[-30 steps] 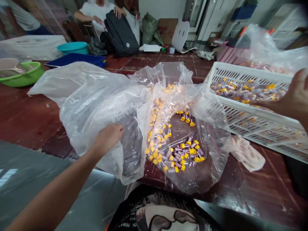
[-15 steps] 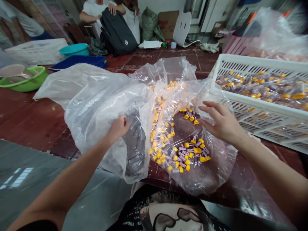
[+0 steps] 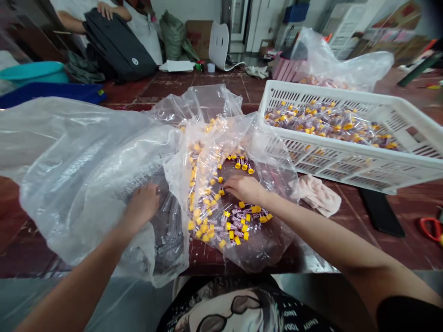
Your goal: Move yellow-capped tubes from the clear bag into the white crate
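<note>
My left hand is inside the mouth of a big cloudy plastic bag, over a pile of clear plastic sleeves. Motion smears its fingers. My right hand is over a second, clear plastic bag spread on the table. Its fingertips are pressed together at a small purple-patterned tube with a yellow cap. More of these yellow-capped tubes lie in a loose cluster nearer me, and others are heaped along the left side of that bag.
To the right, a white slotted crate holds packed yellow-capped tubes. Beside it lie a pale cloth, a black phone-like slab and red-handled scissors. Across the table, a person's hands hold a black backpack. Blue tray at left.
My right hand has moved left and closed its fingers at a yellow-capped tube. My left hand has shifted slightly within the sleeve bag. The view has turned to the right.
</note>
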Motion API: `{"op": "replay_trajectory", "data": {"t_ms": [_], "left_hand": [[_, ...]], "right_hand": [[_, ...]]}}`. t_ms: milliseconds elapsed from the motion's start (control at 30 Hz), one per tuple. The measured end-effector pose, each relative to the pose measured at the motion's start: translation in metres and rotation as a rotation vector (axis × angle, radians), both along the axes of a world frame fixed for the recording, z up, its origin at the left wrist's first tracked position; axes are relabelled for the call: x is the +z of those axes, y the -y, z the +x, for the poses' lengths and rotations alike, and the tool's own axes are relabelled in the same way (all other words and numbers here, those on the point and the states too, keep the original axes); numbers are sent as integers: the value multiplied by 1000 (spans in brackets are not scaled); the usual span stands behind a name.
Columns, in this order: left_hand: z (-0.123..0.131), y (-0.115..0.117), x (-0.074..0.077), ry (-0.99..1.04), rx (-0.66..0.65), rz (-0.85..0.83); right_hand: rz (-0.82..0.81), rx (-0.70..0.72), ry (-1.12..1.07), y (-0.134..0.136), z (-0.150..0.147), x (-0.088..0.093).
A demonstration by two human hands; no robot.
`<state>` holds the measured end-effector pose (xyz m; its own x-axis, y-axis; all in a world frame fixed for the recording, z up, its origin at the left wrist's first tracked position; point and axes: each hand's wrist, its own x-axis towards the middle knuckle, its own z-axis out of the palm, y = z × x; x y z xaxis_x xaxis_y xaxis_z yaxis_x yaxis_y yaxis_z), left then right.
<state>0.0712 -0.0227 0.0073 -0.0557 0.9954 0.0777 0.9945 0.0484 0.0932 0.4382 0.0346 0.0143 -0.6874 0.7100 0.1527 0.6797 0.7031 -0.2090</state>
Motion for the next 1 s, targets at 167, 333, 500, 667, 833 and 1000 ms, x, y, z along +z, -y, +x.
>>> {"op": "replay_trajectory", "data": {"t_ms": [167,333,500,667,833,1000], "left_hand": [[0,29,17,324,64,144],[38,64,38,851,21,106],[103,71,54,978,-186,-111],[144,50,53,1123,-331,-140],[151,44,49,1197,-297,-135],[154,36,39,1126,-296,-113]], "right_hand": [[-32,8,20,0,-23,-20],[-36,-51,-69,-13,-8,5],[-247,61,-568,11,6,61],[-158,208,-549,40,0,88],[-39,156,-547,40,7,97],[-16,234,-482,43,-2,85]]}}
